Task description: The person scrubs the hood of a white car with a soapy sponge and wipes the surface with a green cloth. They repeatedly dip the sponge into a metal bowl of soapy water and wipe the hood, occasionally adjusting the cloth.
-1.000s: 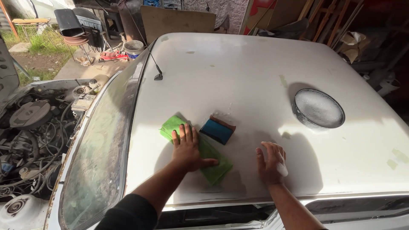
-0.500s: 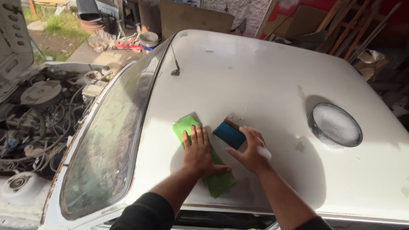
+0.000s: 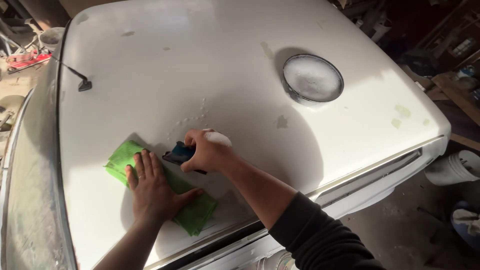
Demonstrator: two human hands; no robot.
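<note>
Blue block (image 3: 176,152) in right hand (image 3: 206,151).

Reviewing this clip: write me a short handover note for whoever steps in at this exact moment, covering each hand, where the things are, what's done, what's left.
Left hand: flat, palm down on the green cloth spread on the white car roof.
Right hand: closed around the blue block, with foam on the knuckles, just beside the cloth.
Round basin of suds: on the roof, further back, apart from both hands.
Done: droplets and foam specks on the roof near the block.
Left: most of the roof looks dry and dull; green patches remain near the far edge.
</note>
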